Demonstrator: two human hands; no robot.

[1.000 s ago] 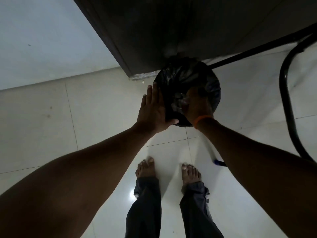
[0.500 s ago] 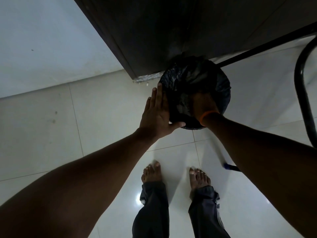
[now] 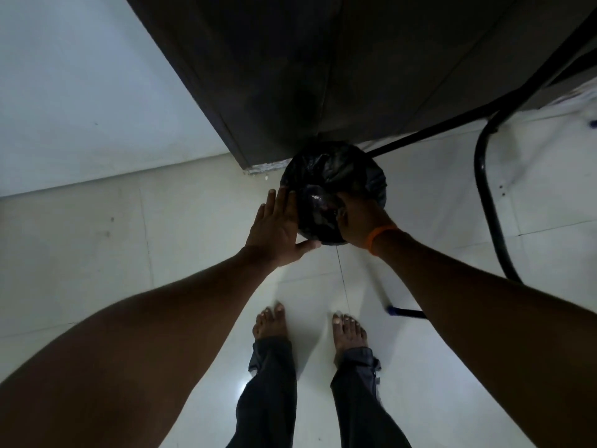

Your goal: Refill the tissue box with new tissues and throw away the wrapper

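Centre frame: left hand (image 3: pixel 276 229) flat, fingers spread, steadying the bin (image 3: pixel 334 176); right hand (image 3: pixel 355 221), grip unclear, inside; a springy wrapper could pop out.

Too dark inside the round bin lined with a black plastic bag (image 3: pixel 332 179) to tell contents. Fingertips of the right hand (image 3: pixel 358 221) hidden beyond that bin's rim; grip unreadable, any wrapper unseen.

A lined bin (image 3: pixel 336 176) stands on the floor (image 3: pixel 97 253) against the foot of a cabinet (image 3: pixel 290 76), the person's feet (image 3: pixel 271 321) before it, a chair frame (image 3: pixel 491 202) to its right, the wall (image 3: pixel 80 92) left.
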